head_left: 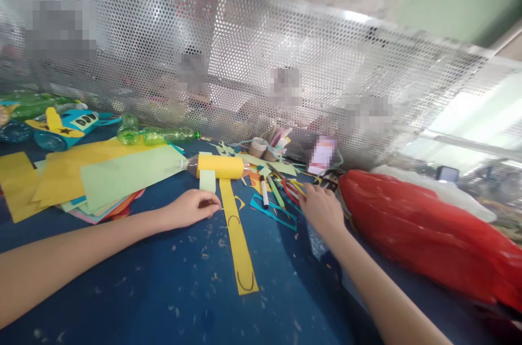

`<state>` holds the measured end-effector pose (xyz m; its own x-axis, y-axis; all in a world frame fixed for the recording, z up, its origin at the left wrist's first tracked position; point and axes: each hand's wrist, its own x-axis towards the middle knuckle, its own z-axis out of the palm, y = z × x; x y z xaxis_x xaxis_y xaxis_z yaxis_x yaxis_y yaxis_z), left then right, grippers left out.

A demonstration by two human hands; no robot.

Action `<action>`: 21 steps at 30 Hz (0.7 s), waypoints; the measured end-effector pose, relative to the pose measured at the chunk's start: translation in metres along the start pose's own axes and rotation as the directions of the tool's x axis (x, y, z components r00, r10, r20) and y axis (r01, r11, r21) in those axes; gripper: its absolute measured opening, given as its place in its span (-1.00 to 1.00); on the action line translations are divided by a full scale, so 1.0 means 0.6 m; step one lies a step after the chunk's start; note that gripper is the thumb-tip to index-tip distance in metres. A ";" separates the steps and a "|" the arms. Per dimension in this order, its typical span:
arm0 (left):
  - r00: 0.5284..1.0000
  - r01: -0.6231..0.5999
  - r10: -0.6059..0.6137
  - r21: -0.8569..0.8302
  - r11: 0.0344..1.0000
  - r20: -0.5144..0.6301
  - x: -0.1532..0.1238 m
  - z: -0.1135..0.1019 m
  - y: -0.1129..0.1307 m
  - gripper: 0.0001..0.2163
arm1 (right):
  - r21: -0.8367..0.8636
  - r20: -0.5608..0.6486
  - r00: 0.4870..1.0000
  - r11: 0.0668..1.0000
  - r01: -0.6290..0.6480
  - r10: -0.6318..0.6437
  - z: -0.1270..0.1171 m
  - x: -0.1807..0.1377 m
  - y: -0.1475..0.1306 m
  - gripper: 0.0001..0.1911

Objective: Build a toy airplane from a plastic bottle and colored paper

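1. Left hand (199, 207): loosely curled, nothing visible in it, just beside the marked yellow paper strip (235, 236), perhaps guarding its edge.
2. Right hand (324, 212): near red handles (290, 191); grip unclear.
3. Yellow-wrapped plastic bottle (220, 167): sideways at the strip's far end, probably for access.

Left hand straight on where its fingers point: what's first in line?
Most likely the yellow paper strip, just right of the left hand; whether they touch is unclear.
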<state>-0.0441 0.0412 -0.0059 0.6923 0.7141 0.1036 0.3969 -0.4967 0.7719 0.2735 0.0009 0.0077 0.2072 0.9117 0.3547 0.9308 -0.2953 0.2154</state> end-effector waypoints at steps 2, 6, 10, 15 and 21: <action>1.000 -0.009 0.009 0.022 1.000 -0.006 0.000 0.000 0.002 -0.77 | 0.016 0.064 0.998 1.000 -0.001 0.000 0.006 0.004 0.011 -0.70; 0.999 -0.030 0.034 0.117 0.993 -0.036 0.002 0.006 0.013 -0.77 | 0.062 0.134 0.991 0.998 -0.019 0.011 0.015 0.010 0.012 -0.69; 0.997 -0.020 0.040 0.280 0.960 -0.068 0.006 0.021 0.028 -0.67 | 0.137 0.188 0.980 0.987 -0.087 0.060 0.014 0.010 0.005 -0.69; 0.991 -0.048 0.100 0.461 0.886 -0.090 0.013 0.043 0.036 -0.39 | 0.294 0.243 0.965 0.940 -0.170 0.099 0.006 0.014 0.006 -0.82; 0.994 -0.086 0.111 0.530 0.844 -0.015 0.007 0.050 0.038 -0.40 | 0.673 0.322 0.940 0.671 -0.311 0.112 -0.001 0.027 0.008 -0.82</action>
<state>-0.0140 0.0178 -0.0066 0.7230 0.6619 0.1980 0.5944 -0.7420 0.3100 0.2811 0.0143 0.0151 0.3964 0.9158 0.0642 0.7624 -0.2895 -0.5787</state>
